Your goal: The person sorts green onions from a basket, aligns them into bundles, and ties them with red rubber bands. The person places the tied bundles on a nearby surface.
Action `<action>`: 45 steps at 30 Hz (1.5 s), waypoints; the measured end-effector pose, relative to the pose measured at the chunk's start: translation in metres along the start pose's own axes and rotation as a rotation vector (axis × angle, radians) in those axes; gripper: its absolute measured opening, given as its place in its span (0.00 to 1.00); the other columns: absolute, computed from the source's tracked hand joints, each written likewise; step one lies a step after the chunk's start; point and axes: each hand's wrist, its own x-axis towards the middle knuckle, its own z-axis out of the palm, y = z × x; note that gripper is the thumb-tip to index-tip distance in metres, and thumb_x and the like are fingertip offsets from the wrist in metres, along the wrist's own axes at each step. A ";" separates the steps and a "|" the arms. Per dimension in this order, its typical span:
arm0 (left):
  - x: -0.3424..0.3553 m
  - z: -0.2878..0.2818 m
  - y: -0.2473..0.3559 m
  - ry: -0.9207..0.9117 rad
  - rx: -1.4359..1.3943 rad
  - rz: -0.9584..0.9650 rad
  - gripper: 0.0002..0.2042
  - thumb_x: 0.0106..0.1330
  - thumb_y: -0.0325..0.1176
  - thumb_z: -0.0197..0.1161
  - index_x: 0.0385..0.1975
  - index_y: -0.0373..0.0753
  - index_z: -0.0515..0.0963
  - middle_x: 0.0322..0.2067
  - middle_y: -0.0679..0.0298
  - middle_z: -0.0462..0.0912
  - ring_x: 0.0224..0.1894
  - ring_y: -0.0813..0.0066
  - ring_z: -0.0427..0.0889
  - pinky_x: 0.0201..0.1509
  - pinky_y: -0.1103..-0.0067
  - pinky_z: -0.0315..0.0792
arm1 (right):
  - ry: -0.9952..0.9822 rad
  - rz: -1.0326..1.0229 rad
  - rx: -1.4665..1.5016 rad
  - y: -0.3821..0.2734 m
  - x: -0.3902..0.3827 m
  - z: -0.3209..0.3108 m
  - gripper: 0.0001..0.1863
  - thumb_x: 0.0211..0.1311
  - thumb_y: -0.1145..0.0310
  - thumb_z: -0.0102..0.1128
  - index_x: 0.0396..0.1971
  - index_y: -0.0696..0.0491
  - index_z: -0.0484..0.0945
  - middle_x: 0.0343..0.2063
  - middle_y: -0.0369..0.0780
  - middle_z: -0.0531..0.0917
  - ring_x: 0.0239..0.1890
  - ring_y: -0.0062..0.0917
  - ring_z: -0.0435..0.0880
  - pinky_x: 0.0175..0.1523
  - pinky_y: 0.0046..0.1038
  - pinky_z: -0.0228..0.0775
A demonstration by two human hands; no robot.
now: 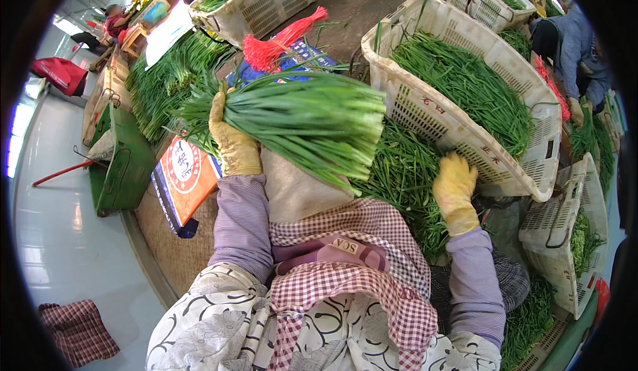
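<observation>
The left hand (236, 142), gloved in yellow, grips the bunch (299, 115) near its darker, ragged end, holding it sideways over the grey cloth (299, 195); long, slim, bright green blades run right to a thick, paler, fairly even end, slightly blurred. The right hand (455, 191), fingers loosely bent, is at the loose greens (402, 182) beside the crate (492, 162); whether it holds any I cannot tell. Beyond the bunch lie red ties (266, 51)

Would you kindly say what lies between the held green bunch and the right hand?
In the head view, loose green stalks lie between the held green bunch and right hand.
</observation>
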 end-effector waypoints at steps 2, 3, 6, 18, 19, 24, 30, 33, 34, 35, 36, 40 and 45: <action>-0.005 0.004 0.002 -0.153 -0.055 -0.025 0.21 0.65 0.37 0.62 0.57 0.39 0.73 0.34 0.64 0.82 0.36 0.67 0.82 0.46 0.65 0.79 | -0.322 0.148 0.087 0.035 -0.009 0.007 0.16 0.55 0.71 0.57 0.44 0.56 0.80 0.49 0.47 0.81 0.53 0.44 0.80 0.57 0.47 0.68; -0.009 0.007 0.005 -0.305 -0.117 -0.027 0.23 0.66 0.38 0.62 0.60 0.37 0.71 0.34 0.67 0.80 0.38 0.70 0.80 0.49 0.67 0.78 | -0.379 0.191 0.299 0.050 -0.013 0.005 0.23 0.58 0.69 0.61 0.54 0.59 0.76 0.57 0.50 0.77 0.59 0.46 0.76 0.64 0.41 0.66; -0.015 0.025 0.006 -0.578 -0.313 -0.066 0.31 0.67 0.36 0.61 0.70 0.43 0.61 0.30 0.74 0.70 0.34 0.80 0.71 0.52 0.75 0.71 | -0.319 0.219 1.086 0.064 -0.011 -0.006 0.32 0.64 0.66 0.64 0.63 0.66 0.66 0.62 0.52 0.73 0.65 0.36 0.71 0.69 0.32 0.61; -0.006 0.079 -0.014 -0.811 -0.284 -0.272 0.34 0.68 0.39 0.57 0.74 0.49 0.52 0.32 0.71 0.72 0.35 0.77 0.75 0.53 0.70 0.73 | -0.415 -0.507 1.112 0.009 0.018 -0.078 0.49 0.55 0.40 0.66 0.67 0.59 0.63 0.66 0.51 0.67 0.71 0.38 0.61 0.73 0.35 0.51; -0.004 0.081 -0.015 -0.771 -0.239 -0.283 0.34 0.68 0.39 0.58 0.73 0.48 0.54 0.31 0.71 0.73 0.34 0.78 0.75 0.52 0.71 0.73 | -0.422 -0.500 1.150 0.007 0.019 -0.077 0.49 0.55 0.40 0.66 0.67 0.60 0.62 0.66 0.51 0.68 0.71 0.38 0.62 0.73 0.36 0.52; -0.005 0.086 -0.025 -0.574 -0.079 -0.229 0.33 0.64 0.39 0.61 0.70 0.44 0.60 0.27 0.72 0.74 0.30 0.79 0.76 0.48 0.73 0.73 | -0.353 -0.284 1.578 0.007 0.013 -0.081 0.18 0.59 0.60 0.69 0.42 0.58 0.85 0.54 0.42 0.78 0.58 0.27 0.73 0.62 0.30 0.64; -0.008 0.085 -0.032 -0.510 -0.059 -0.254 0.32 0.63 0.40 0.61 0.68 0.44 0.62 0.26 0.71 0.74 0.31 0.78 0.77 0.50 0.72 0.74 | -0.029 -0.622 1.228 -0.013 0.004 -0.093 0.14 0.54 0.65 0.71 0.40 0.54 0.86 0.54 0.46 0.78 0.62 0.35 0.71 0.65 0.34 0.62; -0.007 0.081 -0.032 -0.454 -0.121 -0.302 0.32 0.63 0.40 0.61 0.69 0.46 0.62 0.27 0.71 0.74 0.31 0.78 0.77 0.50 0.72 0.75 | 0.117 -0.697 1.089 -0.033 0.006 -0.093 0.17 0.47 0.71 0.69 0.41 0.53 0.85 0.55 0.46 0.77 0.62 0.39 0.71 0.67 0.36 0.61; -0.006 0.079 -0.032 -0.478 -0.116 -0.271 0.32 0.63 0.40 0.61 0.69 0.46 0.62 0.27 0.71 0.74 0.31 0.78 0.77 0.49 0.72 0.75 | 0.158 -0.715 1.028 -0.037 0.006 -0.093 0.17 0.46 0.72 0.69 0.41 0.53 0.85 0.55 0.46 0.77 0.62 0.40 0.71 0.67 0.36 0.62; -0.004 0.078 -0.030 -0.528 -0.110 -0.256 0.32 0.63 0.40 0.62 0.69 0.47 0.62 0.27 0.72 0.75 0.31 0.78 0.77 0.50 0.72 0.75 | 0.185 -0.721 0.975 -0.041 0.006 -0.093 0.18 0.45 0.73 0.69 0.40 0.53 0.85 0.55 0.46 0.77 0.62 0.40 0.70 0.67 0.37 0.62; -0.003 0.076 -0.028 -0.552 -0.107 -0.245 0.32 0.63 0.40 0.61 0.69 0.47 0.62 0.28 0.72 0.75 0.32 0.78 0.77 0.50 0.72 0.75 | 0.179 -0.696 0.932 -0.045 0.002 -0.093 0.21 0.41 0.72 0.70 0.41 0.51 0.84 0.56 0.46 0.76 0.62 0.41 0.70 0.67 0.38 0.61; 0.000 0.068 -0.024 -0.580 -0.122 -0.225 0.31 0.65 0.39 0.60 0.69 0.47 0.63 0.29 0.70 0.75 0.33 0.77 0.78 0.51 0.72 0.75 | 0.315 -0.657 0.741 -0.060 -0.009 -0.094 0.27 0.38 0.68 0.73 0.45 0.49 0.80 0.58 0.42 0.75 0.64 0.40 0.68 0.68 0.40 0.57; 0.003 0.055 -0.020 -0.541 -0.180 -0.255 0.16 0.64 0.44 0.63 0.44 0.44 0.70 0.31 0.67 0.78 0.40 0.70 0.77 0.56 0.70 0.71 | 0.452 -0.604 0.681 -0.078 -0.015 -0.095 0.24 0.39 0.66 0.74 0.42 0.50 0.81 0.55 0.40 0.77 0.62 0.37 0.71 0.64 0.41 0.58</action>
